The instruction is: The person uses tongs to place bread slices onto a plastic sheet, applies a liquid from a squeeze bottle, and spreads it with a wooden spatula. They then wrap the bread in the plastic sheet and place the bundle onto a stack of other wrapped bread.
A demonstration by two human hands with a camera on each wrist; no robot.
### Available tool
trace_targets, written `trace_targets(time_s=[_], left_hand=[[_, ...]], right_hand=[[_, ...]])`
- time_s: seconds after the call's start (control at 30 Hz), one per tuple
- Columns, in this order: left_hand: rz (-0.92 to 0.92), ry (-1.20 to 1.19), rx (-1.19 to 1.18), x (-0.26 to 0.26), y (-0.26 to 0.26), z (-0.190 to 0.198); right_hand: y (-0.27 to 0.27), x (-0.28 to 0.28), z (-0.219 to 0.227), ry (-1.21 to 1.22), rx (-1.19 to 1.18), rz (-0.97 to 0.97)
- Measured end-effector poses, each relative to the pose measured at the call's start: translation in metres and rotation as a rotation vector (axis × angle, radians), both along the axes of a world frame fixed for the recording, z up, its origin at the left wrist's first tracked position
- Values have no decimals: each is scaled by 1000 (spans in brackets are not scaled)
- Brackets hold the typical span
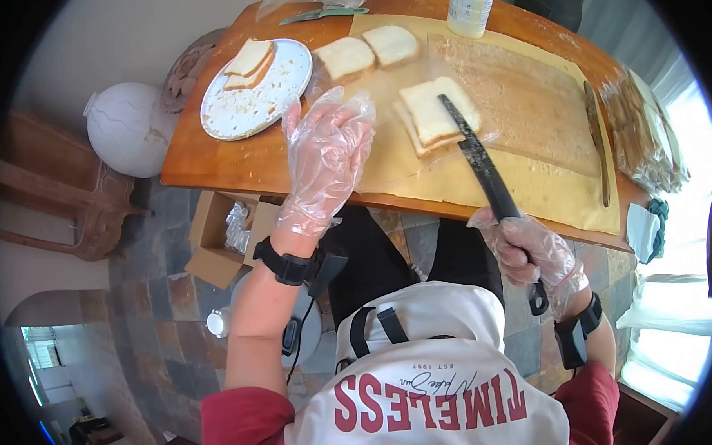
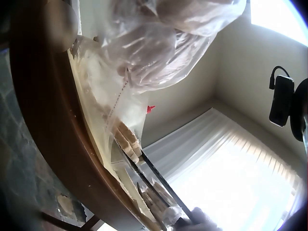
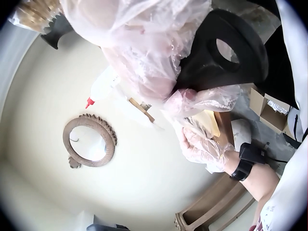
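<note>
My right hand (image 1: 531,256), in a clear plastic glove, grips the handle of a long black tool (image 1: 491,176). The tool's tip lies over the top slice of two stacked bread slices (image 1: 434,111). In the left wrist view the tool shows two long dark arms (image 2: 166,185) reaching to the slices (image 2: 127,142). Gloved as well, my left hand (image 1: 327,147) hovers by the table's front edge between plate and stack, its fingers loosely bent and nothing visible in them. Two more slices (image 1: 346,59) (image 1: 391,46) lie side by side behind it.
A white plate (image 1: 218,120) holds bread slices and crumbs at the left. Behind are a green-handled tool (image 1: 324,14) and a white bottle (image 1: 469,11). A long knife (image 1: 598,145) and bagged bread (image 1: 648,131) lie at the right. An open box (image 1: 214,245) stands below.
</note>
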State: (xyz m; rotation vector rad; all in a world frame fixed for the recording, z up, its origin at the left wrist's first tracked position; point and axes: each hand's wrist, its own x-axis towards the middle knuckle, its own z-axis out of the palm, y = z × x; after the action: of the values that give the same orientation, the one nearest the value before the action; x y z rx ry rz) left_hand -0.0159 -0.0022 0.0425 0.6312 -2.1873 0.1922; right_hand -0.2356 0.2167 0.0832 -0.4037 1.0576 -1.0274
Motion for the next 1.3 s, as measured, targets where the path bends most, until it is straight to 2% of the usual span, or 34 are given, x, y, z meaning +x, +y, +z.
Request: trace_targets(time_s=[0.13, 0.17, 0.27, 0.4, 0.5, 0.6, 0.7, 0.83, 0.97, 1.07, 1.17, 1.3], left_hand=[[-23, 38, -6, -3, 1, -3], [-19, 35, -3, -2, 1, -4], [-11, 31, 3, 1, 1, -5], [-9, 35, 14, 3, -1, -8], [-15, 53, 36, 2, -2, -11], [-22, 66, 63, 1, -2, -10], [-23, 72, 72, 1, -3, -12], [-19, 71, 95, 3, -2, -13], [-32, 113, 97, 1, -3, -15], [-31, 118, 93, 2, -4, -16], [-31, 119, 94, 2, -3, -16], [-31, 130, 101, 0, -3, -13]], right_hand=[[-24, 16, 3, 83, 18, 15], [-32, 16, 2, 75, 19, -30], [-54, 9, -8, 95, -93, -62], [-74, 4, -17, 117, -115, -71], [-73, 10, -2, 142, -50, -135], [-56, 5, 0, 376, -80, -71], [-32, 12, 19, 474, 48, -111], [-12, 11, 25, 407, 179, -19], [-15, 16, 25, 390, 198, 96], [-20, 14, 10, 337, 113, 17], [-29, 15, 20, 330, 93, 3], [-23, 17, 28, 370, 168, 26]])
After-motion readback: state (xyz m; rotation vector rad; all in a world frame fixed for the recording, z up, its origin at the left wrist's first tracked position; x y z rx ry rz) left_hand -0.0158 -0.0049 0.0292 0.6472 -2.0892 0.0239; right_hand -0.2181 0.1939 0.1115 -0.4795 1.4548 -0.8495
